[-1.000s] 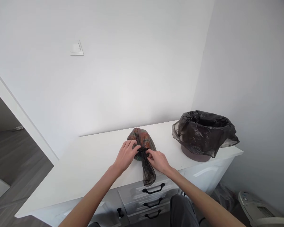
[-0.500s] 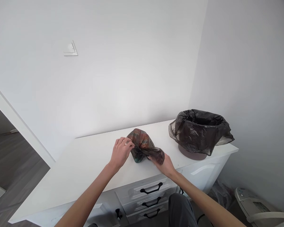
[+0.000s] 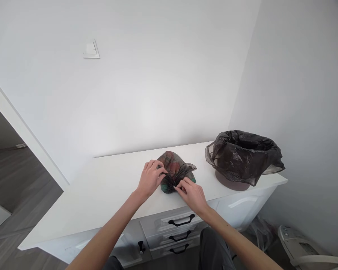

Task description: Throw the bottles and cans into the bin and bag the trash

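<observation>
A thin black plastic bag (image 3: 173,165), bunched at its neck, sits on the white cabinet top. Reddish and green contents show dimly through it, but I cannot make out what they are. My left hand (image 3: 150,177) pinches gathered plastic on the bag's left side. From the right, my right hand (image 3: 192,192) grips the bag's neck between thumb and fingers. A loose flap of plastic sticks out above the right fingers. Whether the neck is knotted is hidden by the folds.
To the right on the cabinet top (image 3: 115,187) stands a brown bin (image 3: 232,183) lined with a black bag (image 3: 243,161). Black-handled drawers (image 3: 181,221) are below. A light switch (image 3: 92,50) is on the wall; a pale appliance (image 3: 298,243) stands at lower right.
My right hand has drawn in closer to my left at the bag's neck. The twisted plastic tail that lay over my right hand now stands as a flap above it. The view has shifted slightly.
</observation>
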The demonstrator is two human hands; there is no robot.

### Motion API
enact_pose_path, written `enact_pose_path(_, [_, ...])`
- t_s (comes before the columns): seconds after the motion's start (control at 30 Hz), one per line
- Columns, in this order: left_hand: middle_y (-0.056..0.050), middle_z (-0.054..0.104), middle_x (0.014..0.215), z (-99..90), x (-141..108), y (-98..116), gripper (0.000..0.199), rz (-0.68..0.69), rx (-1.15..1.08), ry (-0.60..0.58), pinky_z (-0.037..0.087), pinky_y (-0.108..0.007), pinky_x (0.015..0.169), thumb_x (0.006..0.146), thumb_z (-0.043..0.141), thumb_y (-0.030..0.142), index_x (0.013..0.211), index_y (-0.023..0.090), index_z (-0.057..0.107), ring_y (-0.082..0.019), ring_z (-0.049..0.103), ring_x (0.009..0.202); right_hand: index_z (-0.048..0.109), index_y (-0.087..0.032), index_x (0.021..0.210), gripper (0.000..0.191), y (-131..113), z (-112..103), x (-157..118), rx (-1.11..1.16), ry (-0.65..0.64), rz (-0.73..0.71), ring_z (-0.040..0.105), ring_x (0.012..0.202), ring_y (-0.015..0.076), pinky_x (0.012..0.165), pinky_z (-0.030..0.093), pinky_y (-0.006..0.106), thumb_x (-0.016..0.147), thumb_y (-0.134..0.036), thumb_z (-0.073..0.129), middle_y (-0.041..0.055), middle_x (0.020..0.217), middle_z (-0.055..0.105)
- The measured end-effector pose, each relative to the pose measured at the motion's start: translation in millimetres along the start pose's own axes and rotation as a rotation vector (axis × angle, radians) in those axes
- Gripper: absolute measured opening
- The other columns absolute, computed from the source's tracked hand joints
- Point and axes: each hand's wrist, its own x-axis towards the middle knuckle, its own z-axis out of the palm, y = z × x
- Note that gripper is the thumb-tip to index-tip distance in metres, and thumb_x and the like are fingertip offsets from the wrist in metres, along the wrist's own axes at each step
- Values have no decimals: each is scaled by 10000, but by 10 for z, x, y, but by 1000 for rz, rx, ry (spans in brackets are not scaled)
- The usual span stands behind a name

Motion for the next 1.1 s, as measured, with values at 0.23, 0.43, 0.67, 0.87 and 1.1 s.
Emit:
enact_pose_path(0.23, [-64, 699, 1059, -58, -199, -184, 163, -423, -240, 185, 539, -408, 833, 939, 569, 279, 928, 249, 729, -257, 636, 1021, 638, -233, 881, 318, 53, -143, -216, 53, -21, -39, 560, 643, 112, 578, 381, 241, 1073, -414, 460, -3, 841, 606])
enact_pose_path(0.43, [-93, 557, 1363, -205, -201, -99, 376, -104, -141, 33, 436, -525, 1092, 854, 709, 237, 1222, 312, 693, -303, 478, 1302, 632, -235, 1127, 302, -158, 25, -79, 46, -84, 78, 586, 660, 151, 577, 403, 269, 976, -496, 616, 6, 899, 607])
enact_pose_path(0.67, [-31, 710, 1188, -283, 14, -10, 171, -111, -166, 19, 405, -534, 1104, 888, 678, 185, 881, 312, 793, -295, 521, 1258, 630, -221, 806, 326, -205, 169, -73, -91, -97, -12, 578, 640, 136, 527, 279, 268, 1054, -394, 510, 31, 884, 627])
enact_pose_path(0.87, [-52, 770, 947, -360, 168, -59, 379, -592, -453, 159, 554, -381, 804, 961, 546, 511, 834, 225, 760, -235, 687, 884, 623, -227, 882, 212, -7, -21, -355, -14, -100, -59, 595, 680, 147, 574, 366, 266, 1046, -291, 504, 26, 900, 641])
enact_pose_path(1.1, [-43, 728, 1094, -479, 237, 74, 332, -558, -445, 210, 519, -358, 904, 962, 526, 482, 992, 253, 765, -213, 656, 975, 482, -265, 1426, 598, -259, -229, -296, 297, -17, -120, 577, 1192, 274, 962, 527, 413, 862, -162, 651, 123, 1321, 587])
